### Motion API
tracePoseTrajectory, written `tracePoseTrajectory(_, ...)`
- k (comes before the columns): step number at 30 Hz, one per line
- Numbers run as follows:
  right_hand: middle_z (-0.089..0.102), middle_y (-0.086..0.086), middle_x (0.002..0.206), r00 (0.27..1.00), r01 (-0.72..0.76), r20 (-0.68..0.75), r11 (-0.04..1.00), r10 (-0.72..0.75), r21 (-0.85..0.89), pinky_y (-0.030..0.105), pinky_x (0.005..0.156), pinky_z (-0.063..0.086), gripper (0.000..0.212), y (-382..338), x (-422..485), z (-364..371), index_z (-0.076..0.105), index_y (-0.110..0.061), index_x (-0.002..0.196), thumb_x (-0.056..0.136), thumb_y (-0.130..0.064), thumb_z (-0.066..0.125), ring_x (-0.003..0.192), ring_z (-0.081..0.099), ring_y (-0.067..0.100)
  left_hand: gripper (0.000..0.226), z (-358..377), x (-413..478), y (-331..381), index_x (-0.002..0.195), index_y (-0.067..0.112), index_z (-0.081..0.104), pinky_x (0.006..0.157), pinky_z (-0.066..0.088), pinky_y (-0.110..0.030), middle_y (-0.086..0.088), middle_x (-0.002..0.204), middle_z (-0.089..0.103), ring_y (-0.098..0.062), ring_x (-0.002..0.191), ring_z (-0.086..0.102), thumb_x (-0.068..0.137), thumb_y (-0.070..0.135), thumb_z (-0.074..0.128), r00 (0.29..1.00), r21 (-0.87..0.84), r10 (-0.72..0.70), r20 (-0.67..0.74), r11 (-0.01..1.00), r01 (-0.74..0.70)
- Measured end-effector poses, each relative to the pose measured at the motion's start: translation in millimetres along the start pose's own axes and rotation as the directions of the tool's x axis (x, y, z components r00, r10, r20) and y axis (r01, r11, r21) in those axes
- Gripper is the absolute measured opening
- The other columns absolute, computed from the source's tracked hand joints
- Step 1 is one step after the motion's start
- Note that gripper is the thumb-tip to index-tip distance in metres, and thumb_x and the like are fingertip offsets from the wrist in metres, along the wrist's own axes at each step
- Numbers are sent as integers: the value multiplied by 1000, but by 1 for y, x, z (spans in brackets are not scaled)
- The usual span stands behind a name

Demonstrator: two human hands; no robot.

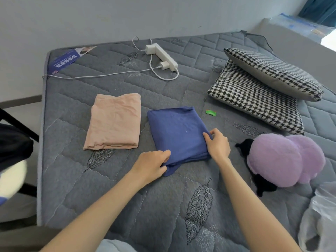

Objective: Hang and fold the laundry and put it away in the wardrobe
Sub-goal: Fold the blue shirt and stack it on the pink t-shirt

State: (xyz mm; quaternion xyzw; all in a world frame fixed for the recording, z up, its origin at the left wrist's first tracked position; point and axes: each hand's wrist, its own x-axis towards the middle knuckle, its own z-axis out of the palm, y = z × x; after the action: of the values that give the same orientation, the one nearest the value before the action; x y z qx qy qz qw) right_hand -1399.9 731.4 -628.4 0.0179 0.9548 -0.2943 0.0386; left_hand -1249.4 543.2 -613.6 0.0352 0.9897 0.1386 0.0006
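Observation:
A folded blue garment (175,131) lies in the middle of the grey quilted mattress (127,188). My left hand (151,164) pinches its near left corner, thumb on top and fingers under the edge. My right hand (218,144) grips the garment's near right edge, thumb on the cloth. To the left, apart from it, lies a folded peach garment (113,121), flat and untouched.
Two houndstooth pillows (260,95) are stacked at the right. A purple plush cushion (285,159) with a black item under it lies near my right hand. A white power strip (163,57) with cables is at the back; a green packet (211,112); a plastic bag (320,220) at the lower right.

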Motion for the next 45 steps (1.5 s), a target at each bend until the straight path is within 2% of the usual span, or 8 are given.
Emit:
tracePoseTrajectory(2, 62, 11, 111, 1000, -24, 6, 989, 25, -147, 37, 79, 42, 25, 2, -5, 1, 55, -14, 108, 96, -35, 50, 104, 57, 34, 14, 4, -3, -4, 84, 21, 37, 57, 31, -29, 5, 81, 53, -20, 74, 50, 82, 26, 50, 996, -82, 7, 91, 997, 1)
tracePoseTrajectory(6, 53, 9, 122, 971, 145, -134, 936, -196, -322, 40, 85, 36, 24, -9, -9, 6, 55, -14, 115, 92, -18, 52, 111, 45, 31, 10, 0, -5, -6, 80, 21, 47, 59, 31, -27, 9, 75, 48, -13, 74, 43, 83, 29, 52, 997, -199, -68, -41, 978, 58)
tracePoseTrajectory(9, 56, 5, 122, 905, 378, -118, 898, -410, -224, 37, 86, 34, 27, -24, -3, 13, 60, -15, 115, 91, -10, 51, 111, 46, 27, 10, -4, 5, -8, 89, 17, 53, 67, 35, -28, 4, 88, 50, -16, 84, 45, 90, 27, 51, 984, -216, -118, -135, 973, 87)
tracePoseTrajectory(13, 57, 4, 132, 833, 553, 67, 831, -549, -65, 32, 96, 35, 33, -44, 16, 28, 56, -12, 128, 96, -13, 48, 122, 47, 25, 40, -5, 29, -11, 135, 15, 40, 97, 37, -39, -4, 137, 37, -25, 122, 38, 98, 31, 41, 972, -167, -227, -54, 962, 215)
tracePoseTrajectory(16, 43, 8, 147, 822, 563, 190, 816, -537, -132, 36, 111, 27, 41, -52, 35, 45, 45, -11, 140, 100, -22, 42, 136, 36, 24, 66, -1, 46, -15, 152, 22, 8, 116, 15, -46, -1, 159, -2, -22, 146, 1, 97, 48, 36, 968, -58, -201, 149, 976, 212)
tracePoseTrajectory(20, 16, 6, 159, 873, 479, 251, 834, -418, -275, 47, 117, 7, 50, -55, 60, 65, 25, -19, 150, 103, -35, 29, 147, 9, 24, 88, 15, 53, -25, 149, 24, -14, 116, 0, -55, -3, 155, -28, -24, 143, -22, 90, 63, 37, 934, 56, -170, 315, 985, 160)
tracePoseTrajectory(32, -3, 4, 161, 879, 463, 258, 849, -401, -256, 50, 118, -3, 53, -58, 89, 75, 14, -31, 152, 102, -44, 26, 148, -6, 24, 114, 36, 51, -33, 148, 23, -19, 117, -3, -49, -7, 152, -33, -27, 141, -27, 75, 75, 51, 954, 12, -142, 265, 990, 144)
tracePoseTrajectory(45, 8, -4, 161, 849, 522, 279, 792, -448, -318, 45, 118, 2, 49, 4, 3, 41, 14, -42, 150, 102, -44, 26, 148, 3, 18, 88, 37, 25, -39, 144, 34, -20, 117, -6, -41, 7, 150, -33, -16, 142, -26, 89, 60, 44, 978, -116, -68, 195, 989, 92)
